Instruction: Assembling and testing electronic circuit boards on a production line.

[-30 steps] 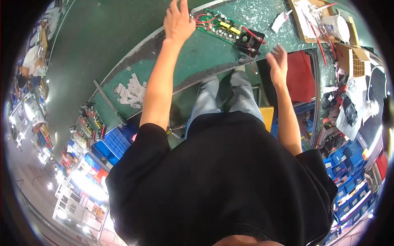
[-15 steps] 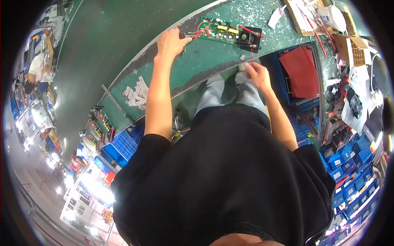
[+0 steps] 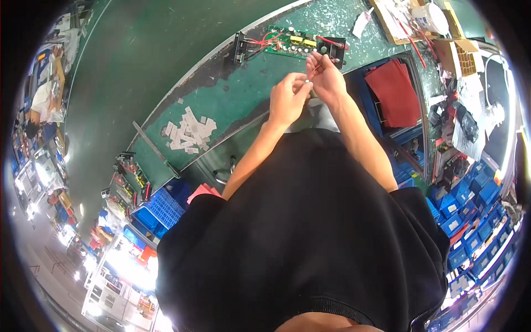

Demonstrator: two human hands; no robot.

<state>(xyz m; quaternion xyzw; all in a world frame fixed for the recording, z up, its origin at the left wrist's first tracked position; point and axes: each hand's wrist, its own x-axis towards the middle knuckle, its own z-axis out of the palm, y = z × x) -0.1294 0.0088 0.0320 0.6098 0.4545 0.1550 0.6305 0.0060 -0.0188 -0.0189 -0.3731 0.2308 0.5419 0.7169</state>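
Both my hands meet just in front of the bench edge, close to a green circuit board. The fingers of my left hand pinch a small white piece whose kind I cannot make out. Touching or nearly touching it, my right hand has curled fingers around a thin red wire, mostly hidden by them. The board carries yellow-wrapped transformers. A black end panel hangs on red wires at its left, and a black plate sits at its right end.
Paper labels lie piled on the green bench at left, near a metal strip. A drawer with red sheets is at right. Beyond are a cardboard box, a white tub and blue bins.
My left hand has let go of the black end panel and come right and nearer, now pinching a small white piece. My right hand has moved up and left to meet it.
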